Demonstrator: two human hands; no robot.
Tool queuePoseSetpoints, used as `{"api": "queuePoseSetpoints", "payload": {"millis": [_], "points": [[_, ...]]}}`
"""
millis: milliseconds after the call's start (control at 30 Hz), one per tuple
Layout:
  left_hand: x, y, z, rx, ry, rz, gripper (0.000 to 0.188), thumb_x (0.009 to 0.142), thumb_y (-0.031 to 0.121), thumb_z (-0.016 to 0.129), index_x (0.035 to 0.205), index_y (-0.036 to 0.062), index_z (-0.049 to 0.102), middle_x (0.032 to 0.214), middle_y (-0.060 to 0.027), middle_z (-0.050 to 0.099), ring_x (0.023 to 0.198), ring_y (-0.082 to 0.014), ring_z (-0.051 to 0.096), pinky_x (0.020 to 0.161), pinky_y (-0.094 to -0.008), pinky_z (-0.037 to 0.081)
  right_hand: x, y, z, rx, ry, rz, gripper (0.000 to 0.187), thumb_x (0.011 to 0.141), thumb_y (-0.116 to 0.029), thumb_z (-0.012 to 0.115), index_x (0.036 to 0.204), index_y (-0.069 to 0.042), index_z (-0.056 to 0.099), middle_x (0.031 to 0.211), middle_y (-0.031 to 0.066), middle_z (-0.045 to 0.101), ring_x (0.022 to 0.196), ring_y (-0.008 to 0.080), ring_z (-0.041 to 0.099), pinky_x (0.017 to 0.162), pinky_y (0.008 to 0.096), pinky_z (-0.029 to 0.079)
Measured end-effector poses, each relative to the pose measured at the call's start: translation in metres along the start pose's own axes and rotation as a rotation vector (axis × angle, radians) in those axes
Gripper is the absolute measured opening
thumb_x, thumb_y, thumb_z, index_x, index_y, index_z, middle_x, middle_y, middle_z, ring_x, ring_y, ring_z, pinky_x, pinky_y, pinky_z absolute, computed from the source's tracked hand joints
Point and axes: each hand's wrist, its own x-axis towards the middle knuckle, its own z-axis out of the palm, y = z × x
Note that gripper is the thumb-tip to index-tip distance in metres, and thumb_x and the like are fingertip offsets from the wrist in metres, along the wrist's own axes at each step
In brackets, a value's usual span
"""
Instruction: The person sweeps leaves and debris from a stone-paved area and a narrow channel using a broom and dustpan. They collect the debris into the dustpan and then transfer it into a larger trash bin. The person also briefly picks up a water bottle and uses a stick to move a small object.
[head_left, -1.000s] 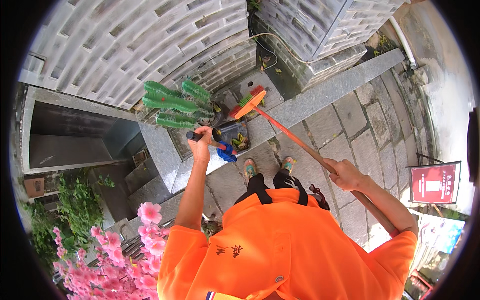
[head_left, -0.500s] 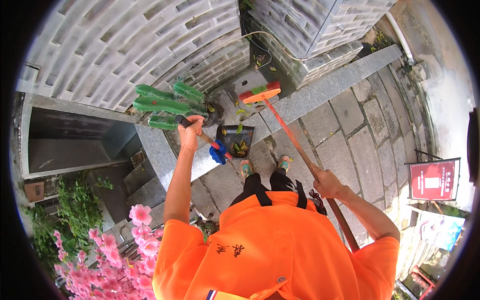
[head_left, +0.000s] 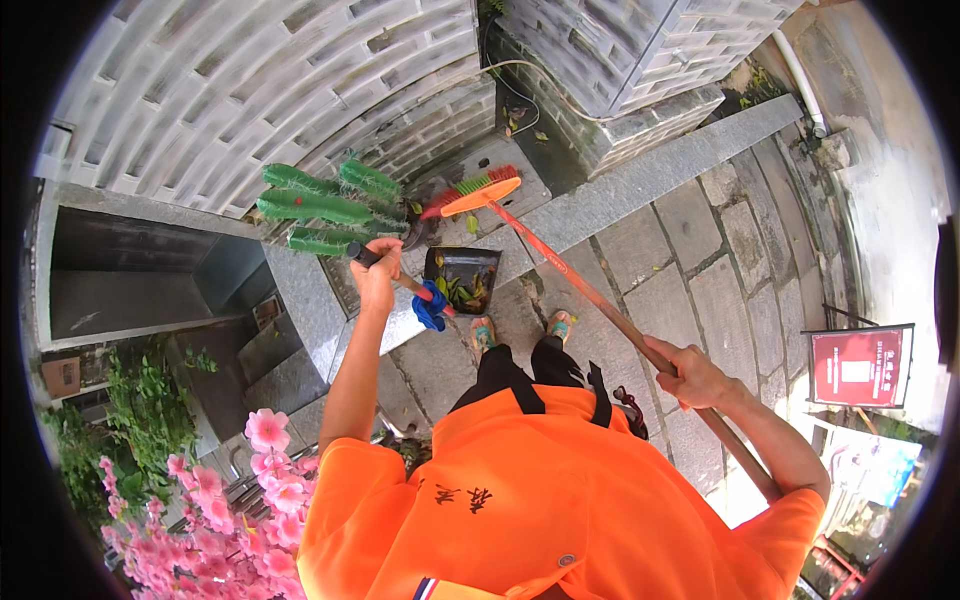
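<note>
Currently both grips are closed on handles. Left hand [head_left: 377, 277]: fingers wrapped round the dustpan handle [head_left: 410, 285], just below its black end; a blue cloth [head_left: 430, 306] is bunched about the handle's lower part. Right hand [head_left: 688, 374]: closed round the brown stretch of the broom stick [head_left: 580, 285], which turns red-orange farther along and whose near end runs back beside the right forearm.

Dustpan [head_left: 485, 262]: black, to the right of the left hand, far side of the feet, at the near edge of the stone ledge [head_left: 640, 195]; leaves [head_left: 460, 293] lie in it. Whether its base touches the stone cannot be told. Broom head [head_left: 481, 197]: orange, beyond the dustpan and apart from it, red and green bristles facing the far side; bristle contact unclear. A loose yellow-green leaf lies between the two.

Surroundings: green cactus [head_left: 312, 206] far left of the left hand; pale brick wall [head_left: 270, 90] behind it. Stone paving [head_left: 670, 300] to the right, red sign [head_left: 856, 366] at far right of the view. Pink blossoms [head_left: 215, 520] near left, beside the orange shirt [head_left: 500, 470].
</note>
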Motion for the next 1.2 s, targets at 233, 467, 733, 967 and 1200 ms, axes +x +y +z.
{"api": "queuePoseSetpoints", "payload": {"millis": [233,467,733,967,1200], "points": [[-0.011,0.008,-0.016,0.001,0.133,0.020,0.008,0.079,0.000,0.059,0.084,-0.0031,0.064,0.061,-0.0006,0.051,0.049,-0.0086,0.040,0.047,-0.0243,0.030,0.091,0.022,0.028,-0.447,-0.071,-0.089,0.067,0.081,-0.003,0.045,0.142,-0.002,0.018,0.058,0.0162,0.057,0.046,0.0252,0.060,0.047,0.0378,0.051],[-0.026,-0.008,-0.040,-0.001,0.152,0.018,0.007,0.081,0.001,0.060,0.085,-0.0024,0.063,0.061,0.0015,0.049,0.050,-0.0064,0.039,0.048,-0.0229,0.029,-0.063,-0.005,-0.003,-0.026,-0.343,0.088,0.061,0.084,-0.006,0.049,0.141,-0.007,0.028,0.058,0.0091,0.057,0.045,0.0187,0.058,0.046,0.0317,0.049],[-0.049,-0.009,-0.050,0.033,0.125,0.014,0.006,0.081,0.000,0.059,0.085,-0.0030,0.063,0.062,0.0010,0.049,0.050,-0.0070,0.039,0.048,-0.0224,0.030,0.016,0.011,-0.038,-0.068,-0.067,0.016,0.063,0.082,-0.002,0.049,0.141,-0.002,0.027,0.059,0.0127,0.056,0.043,0.0212,0.057,0.046,0.0346,0.049],[-0.054,-0.011,-0.042,0.006,0.233,0.026,0.006,0.081,0.001,0.059,0.083,-0.0015,0.064,0.062,0.0017,0.046,0.051,-0.0072,0.039,0.048,-0.0231,0.029,0.057,0.035,-0.008,-0.613,-0.170,-0.076,0.067,0.081,-0.001,0.047,0.142,-0.003,0.021,0.066,0.0198,0.060,0.048,0.0288,0.059,0.051,0.0373,0.051],[-0.071,-0.028,-0.029,0.052,0.199,0.061,0.006,0.082,0.000,0.059,0.086,-0.0019,0.063,0.064,0.0020,0.049,0.053,-0.0069,0.041,0.050,-0.0219,0.030,-0.054,0.043,-0.017,0.135,-0.270,0.025,0.061,0.082,-0.007,0.049,0.140,-0.004,0.030,0.057,0.0090,0.059,0.046,0.0174,0.059,0.047,0.0312,0.049]]}}
